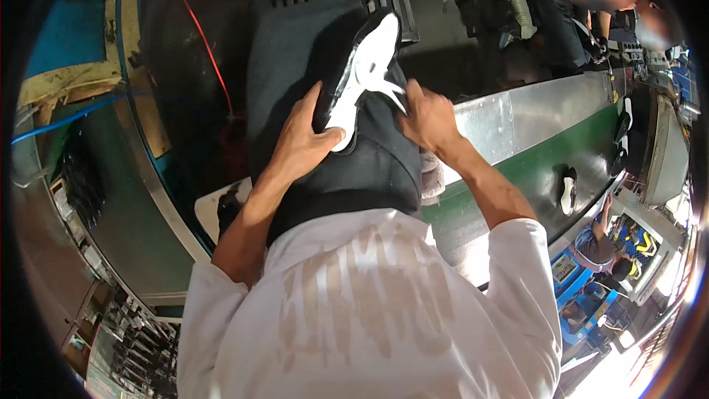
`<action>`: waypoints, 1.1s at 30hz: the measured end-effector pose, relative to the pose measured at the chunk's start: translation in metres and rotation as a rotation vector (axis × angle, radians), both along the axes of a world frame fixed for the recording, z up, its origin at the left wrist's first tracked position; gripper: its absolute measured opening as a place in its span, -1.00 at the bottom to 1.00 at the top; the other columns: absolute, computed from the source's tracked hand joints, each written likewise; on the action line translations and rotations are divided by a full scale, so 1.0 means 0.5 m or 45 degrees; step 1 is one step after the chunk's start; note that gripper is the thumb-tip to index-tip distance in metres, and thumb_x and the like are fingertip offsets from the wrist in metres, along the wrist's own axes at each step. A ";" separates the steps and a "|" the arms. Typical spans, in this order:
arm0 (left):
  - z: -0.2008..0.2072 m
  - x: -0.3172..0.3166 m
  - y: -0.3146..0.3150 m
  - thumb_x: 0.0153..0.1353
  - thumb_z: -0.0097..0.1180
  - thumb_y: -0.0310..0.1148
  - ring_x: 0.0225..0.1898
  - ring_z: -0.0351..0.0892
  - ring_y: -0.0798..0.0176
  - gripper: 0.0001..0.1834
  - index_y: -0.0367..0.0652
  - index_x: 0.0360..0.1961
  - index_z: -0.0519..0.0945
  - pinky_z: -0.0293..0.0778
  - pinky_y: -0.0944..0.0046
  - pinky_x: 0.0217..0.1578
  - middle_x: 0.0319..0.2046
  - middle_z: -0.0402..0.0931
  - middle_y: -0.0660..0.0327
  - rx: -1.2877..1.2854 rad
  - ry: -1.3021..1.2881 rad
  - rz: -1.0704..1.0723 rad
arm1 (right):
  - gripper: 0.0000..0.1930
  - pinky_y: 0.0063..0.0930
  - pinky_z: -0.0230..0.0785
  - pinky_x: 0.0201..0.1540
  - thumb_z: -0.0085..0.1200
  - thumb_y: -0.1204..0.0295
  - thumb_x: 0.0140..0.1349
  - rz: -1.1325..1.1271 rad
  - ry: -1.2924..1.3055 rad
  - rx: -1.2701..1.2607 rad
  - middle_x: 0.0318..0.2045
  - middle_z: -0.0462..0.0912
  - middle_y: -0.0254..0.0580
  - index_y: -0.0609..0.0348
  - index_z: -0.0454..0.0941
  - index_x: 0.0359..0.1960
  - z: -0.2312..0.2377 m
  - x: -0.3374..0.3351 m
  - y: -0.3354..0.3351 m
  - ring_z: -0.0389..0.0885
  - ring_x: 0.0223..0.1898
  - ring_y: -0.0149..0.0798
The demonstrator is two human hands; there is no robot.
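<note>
A black shoe [395,21] with a bright white bottom [375,46] lies over my dark-clothed lap, its bottom facing up. At the near, narrower end, my left hand [301,142] grips it, the thumb pressed on the white surface and the fingers along the side. From the shoe's middle a thin white strip [389,91] stretches out to the right, partly lifted off the bottom. My right hand [434,122] is closed at the strip's outer end, thumb and forefinger pinched around it. The tip inside those fingers is hidden.
To my right runs a green conveyor belt [509,181] with a metal edge [484,129]; a black-and-white shoe [568,191] lies on it. People work at the upper right and by a blue machine [583,299]. A red cord [199,28] and a blue hose [81,117] cross the left side.
</note>
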State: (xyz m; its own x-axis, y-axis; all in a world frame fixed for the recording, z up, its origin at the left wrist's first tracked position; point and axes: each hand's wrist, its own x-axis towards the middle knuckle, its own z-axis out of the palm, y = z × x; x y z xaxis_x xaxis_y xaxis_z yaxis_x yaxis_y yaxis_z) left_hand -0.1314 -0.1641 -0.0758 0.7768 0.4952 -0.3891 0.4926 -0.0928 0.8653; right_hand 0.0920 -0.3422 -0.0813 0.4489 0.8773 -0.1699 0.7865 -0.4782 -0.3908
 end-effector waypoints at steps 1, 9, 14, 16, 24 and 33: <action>0.016 -0.001 0.013 0.17 0.38 -0.42 0.54 0.27 -0.20 -0.01 -0.29 0.61 0.18 0.17 0.01 0.52 0.50 0.28 -0.26 0.015 0.022 0.000 | -0.64 0.07 0.56 -0.28 0.37 0.39 0.12 -0.024 0.026 0.015 -0.43 0.66 0.09 0.22 0.45 -0.16 -0.007 0.001 -0.034 0.71 -0.37 0.27; 0.130 0.018 0.048 -0.10 0.44 -0.63 0.48 0.26 -0.23 0.14 -0.19 0.59 0.21 0.22 -0.07 0.50 0.46 0.30 -0.11 0.698 -0.150 -0.308 | -0.57 0.11 0.57 -0.04 0.41 0.31 0.19 -1.004 0.022 -0.331 -0.24 0.73 0.26 0.30 0.56 -0.03 -0.205 -0.045 -0.370 0.73 -0.15 0.32; 0.183 0.063 0.048 -0.22 0.53 -0.61 0.38 0.37 -0.26 0.14 -0.23 0.51 0.30 0.34 -0.16 0.41 0.37 0.35 -0.09 1.063 -0.560 -0.619 | -0.07 0.12 0.25 0.44 0.52 0.32 0.10 -0.667 -0.092 0.272 0.34 0.45 0.38 0.31 0.28 0.48 -0.134 -0.038 -0.304 0.39 0.39 0.33; 0.204 0.091 0.030 -0.08 0.47 -0.56 0.33 0.44 -0.26 -0.05 -0.22 0.44 0.40 0.40 -0.22 0.35 0.29 0.39 -0.09 1.110 -0.735 -0.735 | 0.07 0.06 0.22 0.49 0.50 0.41 0.10 -0.326 0.111 0.468 0.39 0.42 0.35 0.28 0.07 0.61 0.005 -0.035 -0.145 0.38 0.42 0.32; 0.253 0.099 0.025 -0.19 0.60 -0.51 0.60 0.10 -0.37 0.33 -0.30 0.62 0.06 0.10 -0.19 0.55 0.60 0.05 -0.24 0.214 -0.799 -0.542 | 0.15 -0.13 0.43 0.41 0.49 0.33 0.17 -0.549 0.526 0.956 0.43 0.44 0.23 0.26 -0.11 0.65 -0.008 -0.087 0.037 0.53 0.41 0.07; 0.209 0.124 0.004 -0.18 0.53 -0.43 0.53 0.33 -0.17 0.12 -0.39 0.50 0.32 0.23 -0.07 0.53 0.47 0.36 -0.21 0.465 -0.822 -0.450 | -0.14 -0.21 0.51 0.34 0.23 0.40 0.44 -0.473 0.596 0.943 0.38 0.45 0.16 0.28 -0.06 0.61 -0.051 -0.129 0.069 0.58 0.33 -0.02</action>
State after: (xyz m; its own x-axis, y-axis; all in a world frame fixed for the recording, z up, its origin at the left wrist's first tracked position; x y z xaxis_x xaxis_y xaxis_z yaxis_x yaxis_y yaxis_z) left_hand -0.0693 -0.1622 0.0288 0.9264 0.1882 0.3261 -0.2029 -0.4799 0.8536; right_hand 0.0275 -0.3077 -0.1070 0.7479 0.6492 0.1387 0.3207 -0.1704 -0.9317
